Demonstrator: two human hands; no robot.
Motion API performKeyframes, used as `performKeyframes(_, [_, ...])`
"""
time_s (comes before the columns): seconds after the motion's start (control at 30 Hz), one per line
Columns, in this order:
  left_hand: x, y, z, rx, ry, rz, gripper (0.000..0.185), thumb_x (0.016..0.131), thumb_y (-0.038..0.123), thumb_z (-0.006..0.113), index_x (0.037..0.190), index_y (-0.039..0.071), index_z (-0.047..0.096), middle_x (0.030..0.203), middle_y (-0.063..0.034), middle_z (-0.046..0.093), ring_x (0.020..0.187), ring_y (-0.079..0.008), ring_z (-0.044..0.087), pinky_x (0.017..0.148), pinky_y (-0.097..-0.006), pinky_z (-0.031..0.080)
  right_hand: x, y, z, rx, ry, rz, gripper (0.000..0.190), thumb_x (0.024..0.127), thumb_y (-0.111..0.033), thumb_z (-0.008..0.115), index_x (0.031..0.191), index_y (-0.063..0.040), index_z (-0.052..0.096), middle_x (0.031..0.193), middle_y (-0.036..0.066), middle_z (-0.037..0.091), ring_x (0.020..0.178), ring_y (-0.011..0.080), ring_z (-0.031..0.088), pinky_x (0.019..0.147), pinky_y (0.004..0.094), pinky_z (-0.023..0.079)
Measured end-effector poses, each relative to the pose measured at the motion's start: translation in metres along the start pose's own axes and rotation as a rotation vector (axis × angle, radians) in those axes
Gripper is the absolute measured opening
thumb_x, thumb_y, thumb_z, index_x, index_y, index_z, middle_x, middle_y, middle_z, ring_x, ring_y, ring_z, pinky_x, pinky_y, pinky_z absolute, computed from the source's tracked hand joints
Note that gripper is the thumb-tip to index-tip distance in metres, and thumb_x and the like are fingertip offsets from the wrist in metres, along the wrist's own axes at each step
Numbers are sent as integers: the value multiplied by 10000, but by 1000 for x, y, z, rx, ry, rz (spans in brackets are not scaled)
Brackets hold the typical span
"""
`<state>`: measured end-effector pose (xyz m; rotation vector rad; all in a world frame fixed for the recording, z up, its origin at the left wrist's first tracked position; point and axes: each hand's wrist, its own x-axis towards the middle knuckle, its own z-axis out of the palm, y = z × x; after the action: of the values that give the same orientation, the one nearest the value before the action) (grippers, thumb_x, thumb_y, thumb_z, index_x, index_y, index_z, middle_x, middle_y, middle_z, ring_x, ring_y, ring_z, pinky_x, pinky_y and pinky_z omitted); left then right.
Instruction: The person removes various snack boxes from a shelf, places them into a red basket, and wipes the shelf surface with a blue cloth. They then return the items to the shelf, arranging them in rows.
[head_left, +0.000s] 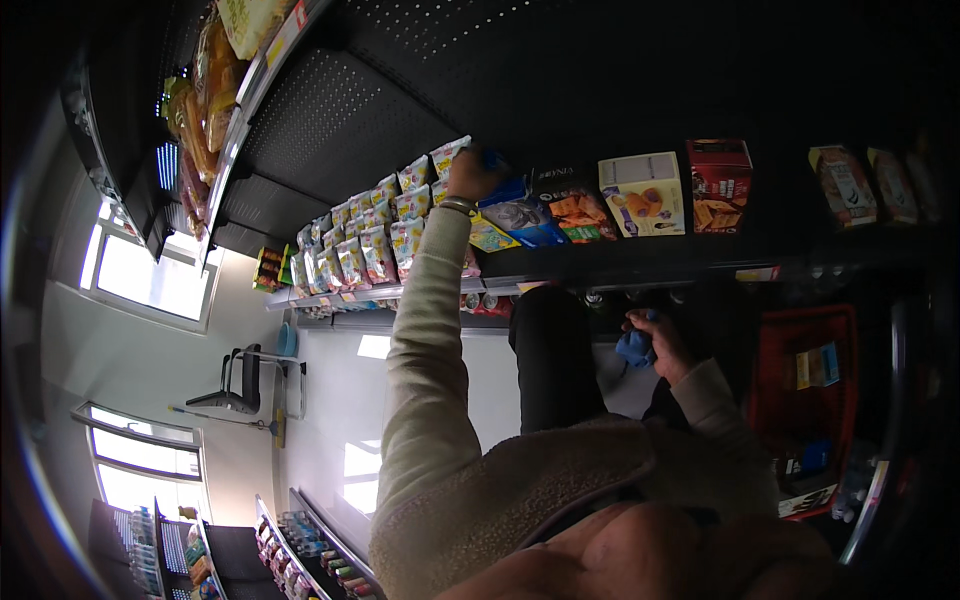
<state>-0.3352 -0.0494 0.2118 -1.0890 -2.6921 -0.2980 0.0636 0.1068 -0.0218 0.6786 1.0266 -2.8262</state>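
My left hand (474, 174) reaches onto a black shelf, between white snack bags (406, 240) and a blue package (517, 214) with dark biscuits pictured on it. Something blue shows beside its fingers, which are partly dark; whether they grip it I cannot tell. A yellow package (495, 232) lies just below the blue one. Farther right stand a dark biscuit package (577, 210), a cream box (643, 196) and a red box (718, 186). Low in front of my body, my right hand (667, 349) holds a crumpled blue cloth (636, 349).
A red shopping basket (846, 390) with several packages is at the right. More bags (844, 186) stand on the shelf's right part. The shelf edge (525, 285) runs above my knee, with cans below. An upper shelf (244, 112), a chair (244, 382) and a broom (279, 427) are at the left.
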Motion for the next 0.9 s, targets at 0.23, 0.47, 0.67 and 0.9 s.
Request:
performKeyframes(0.23, [-57,6,-98,-379,706,61,465,823,167,854,1186,-19,629,1029,-139,653,957,-263,664,842,-375,554,-1,4,-5,-28,-34,-44,288,935,-239,717,1148,-48,683,1025,68,703,973,178,666,836,341,536])
performKeyframes(0.47, [-182,48,-130,-1448,617,15,520,994,177,686,1443,34,467,1296,-96,584,1163,-185,586,993,-351,511,-28,-18,19,-84,-192,-76,451,917,-239,729,1312,-53,614,1141,84,657,1040,183,642,840,341,542])
performKeyframes(0.67, [-257,133,-4,-1841,28,-285,659,977,271,719,1508,43,403,1391,-117,560,1245,-248,576,1054,-432,499,-85,-28,45,-462,-363,-404,974,813,-253,861,1590,-94,296,1396,119,579,1349,251,512,1113,429,429])
performKeyframes(0.9, [-289,259,95,-1917,-470,-187,577,961,275,741,1389,39,434,1327,-102,546,1193,-208,535,1080,-365,385,-132,-30,21,-108,328,-552,781,825,-184,857,1455,-24,424,1366,133,573,1308,272,545,1124,430,450])
